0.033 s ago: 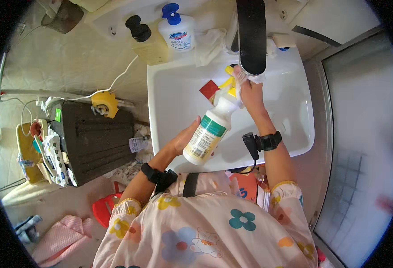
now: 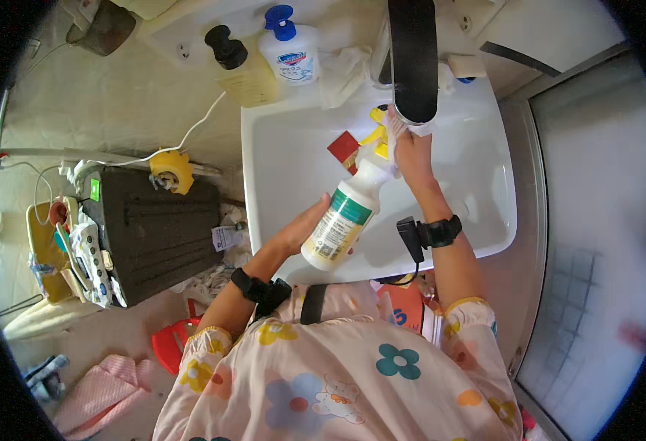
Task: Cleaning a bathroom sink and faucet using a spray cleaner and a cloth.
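A white spray bottle [image 2: 371, 176] with a green and yellow label and a yellow trigger head [image 2: 376, 136] is tilted over the white sink [image 2: 279, 169]. My left hand [image 2: 304, 229] is wrapped round its lower body from the left. At the bottle's neck and trigger, my right hand [image 2: 415, 158] is closed on a thin white wipe [image 2: 394, 140], pressed against the head just below the black-topped faucet [image 2: 414, 66]. Some of the right fingers are hidden behind the wipe and faucet. Left of the trigger lies a red and tan square piece [image 2: 343, 149] in the basin.
On the sink's back ledge stand a pump bottle [image 2: 246, 81] with a black top and a white bottle [image 2: 291, 55] with a blue cap. A crumpled white tissue [image 2: 343, 77] lies beside them. A dark box [image 2: 158, 228] is at the left, a frosted glass door [image 2: 595, 220] at the right.
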Demonstrator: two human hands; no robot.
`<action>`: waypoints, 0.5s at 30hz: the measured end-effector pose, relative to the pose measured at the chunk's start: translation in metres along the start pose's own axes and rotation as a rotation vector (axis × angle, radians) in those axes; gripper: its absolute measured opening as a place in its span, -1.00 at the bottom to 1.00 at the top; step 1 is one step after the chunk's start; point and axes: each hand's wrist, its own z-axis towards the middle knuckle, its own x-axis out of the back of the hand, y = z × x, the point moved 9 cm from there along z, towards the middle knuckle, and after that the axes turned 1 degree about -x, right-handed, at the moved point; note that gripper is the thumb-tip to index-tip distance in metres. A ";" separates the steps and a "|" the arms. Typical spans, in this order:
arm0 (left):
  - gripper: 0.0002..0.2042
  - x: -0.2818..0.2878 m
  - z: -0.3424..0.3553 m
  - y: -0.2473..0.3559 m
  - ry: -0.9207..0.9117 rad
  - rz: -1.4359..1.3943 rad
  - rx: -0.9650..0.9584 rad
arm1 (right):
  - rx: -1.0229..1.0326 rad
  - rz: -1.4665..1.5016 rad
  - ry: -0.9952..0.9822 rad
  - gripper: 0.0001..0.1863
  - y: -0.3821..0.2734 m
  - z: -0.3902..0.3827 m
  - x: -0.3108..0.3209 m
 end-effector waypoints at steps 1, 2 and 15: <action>-0.36 -0.004 -0.001 0.011 0.007 0.082 -0.083 | 0.013 -0.131 0.051 -0.77 0.001 0.001 0.005; -0.35 -0.009 -0.001 0.020 0.020 0.295 -0.117 | 0.011 -0.133 0.053 -0.77 0.002 0.001 0.004; -0.37 -0.005 0.004 0.028 0.128 0.523 -0.049 | 0.319 -0.475 -0.336 -0.72 -0.061 0.000 -0.037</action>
